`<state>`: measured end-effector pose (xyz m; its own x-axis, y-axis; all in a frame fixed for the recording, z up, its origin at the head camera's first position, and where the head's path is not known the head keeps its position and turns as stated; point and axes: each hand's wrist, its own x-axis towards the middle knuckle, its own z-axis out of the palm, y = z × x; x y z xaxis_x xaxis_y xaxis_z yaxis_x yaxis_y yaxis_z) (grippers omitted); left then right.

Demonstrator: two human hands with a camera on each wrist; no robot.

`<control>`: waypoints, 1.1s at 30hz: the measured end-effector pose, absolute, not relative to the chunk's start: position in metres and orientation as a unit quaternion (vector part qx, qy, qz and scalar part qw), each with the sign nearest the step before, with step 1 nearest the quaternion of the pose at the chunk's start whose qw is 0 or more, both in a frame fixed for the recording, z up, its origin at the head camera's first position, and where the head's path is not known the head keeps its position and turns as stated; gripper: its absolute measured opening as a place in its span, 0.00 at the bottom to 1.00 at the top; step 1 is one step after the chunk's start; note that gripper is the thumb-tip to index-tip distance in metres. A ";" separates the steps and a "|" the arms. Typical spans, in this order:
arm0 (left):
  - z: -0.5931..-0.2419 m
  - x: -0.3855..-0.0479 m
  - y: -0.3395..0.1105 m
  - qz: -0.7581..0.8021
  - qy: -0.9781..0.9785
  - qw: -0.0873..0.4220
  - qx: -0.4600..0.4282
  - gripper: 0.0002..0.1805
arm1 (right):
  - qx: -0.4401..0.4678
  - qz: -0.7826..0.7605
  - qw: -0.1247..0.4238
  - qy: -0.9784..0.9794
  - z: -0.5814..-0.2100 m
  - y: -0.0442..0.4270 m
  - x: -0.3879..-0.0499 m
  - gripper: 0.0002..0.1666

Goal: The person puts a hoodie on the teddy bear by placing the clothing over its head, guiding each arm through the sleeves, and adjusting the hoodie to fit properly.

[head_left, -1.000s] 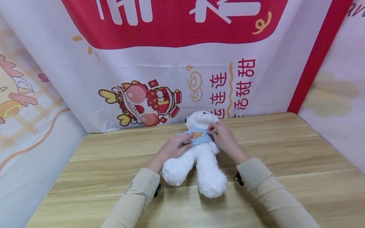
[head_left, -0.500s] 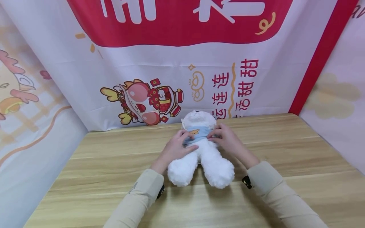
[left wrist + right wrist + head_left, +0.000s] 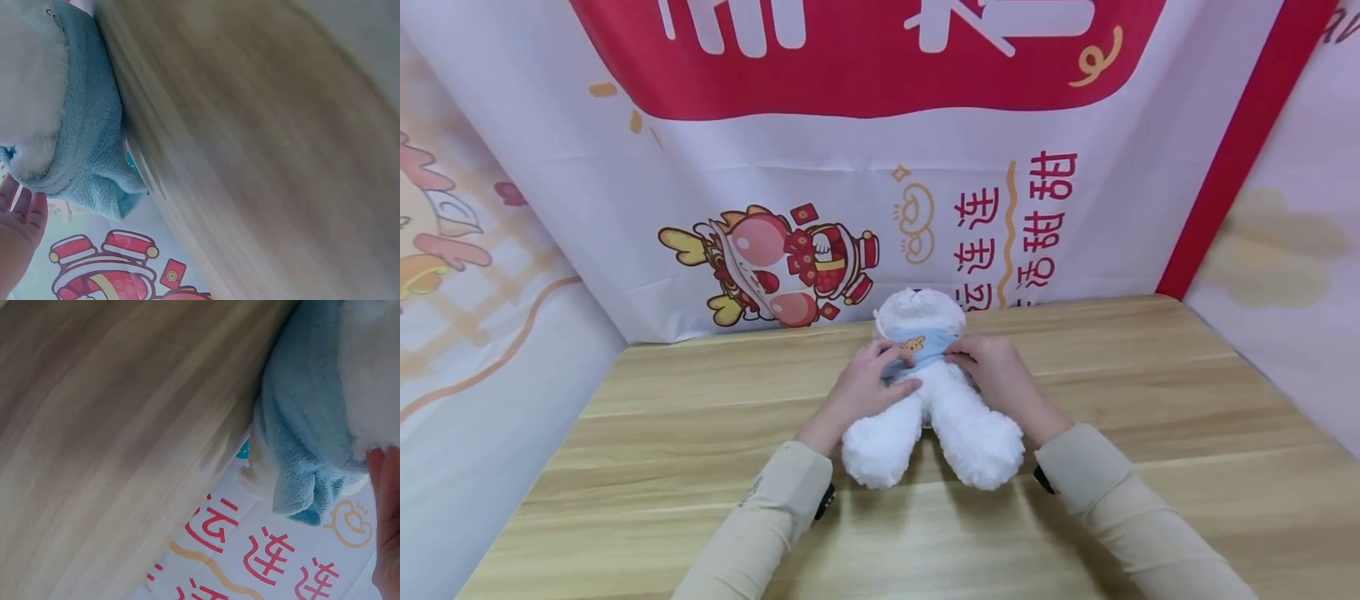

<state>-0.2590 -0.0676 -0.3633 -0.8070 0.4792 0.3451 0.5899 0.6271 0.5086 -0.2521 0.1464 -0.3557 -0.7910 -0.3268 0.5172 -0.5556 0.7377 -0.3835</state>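
A white plush toy (image 3: pixel 977 446) in a light-blue shirt (image 3: pixel 931 348) lies on its back on the table, with its legs toward me. A small tan animal face is printed on the shirt's front. My left hand (image 3: pixel 867 385) rests on the toy's left side as I see it, thumb and forefinger apart over the shirt's lower part. In the left wrist view its fingers (image 3: pixel 37 212) touch the shirt's hem. My right hand (image 3: pixel 1000 373) pinches the shirt's hem on the other side; its fingertips (image 3: pixel 378 464) meet the hem in the right wrist view. The toy's arms are hidden.
The wood-grain table (image 3: pixel 685 467) ends at a white printed cloth (image 3: pixel 820 150) hanging behind it; the toy's head lies close to that cloth. More printed cloth (image 3: pixel 1277 333) stands at the sides.
The toy's legs have swung to the right and straightened out. My left hand has moved slightly up, its thumb and forefinger spreading. The right hand has shifted down from the shirt's upper edge to its hem.
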 end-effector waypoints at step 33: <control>-0.360 -0.255 -0.055 -0.296 -0.915 0.086 -0.262 0.24 | 0.284 0.169 0.172 -0.928 -0.349 0.149 -0.251 0.14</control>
<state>-0.2549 -0.0552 -0.3603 -0.8482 0.4285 0.3115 0.5297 0.6878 0.4963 -0.2506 0.1493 -0.3486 -0.7795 -0.4690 0.4153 -0.5853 0.7814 -0.2163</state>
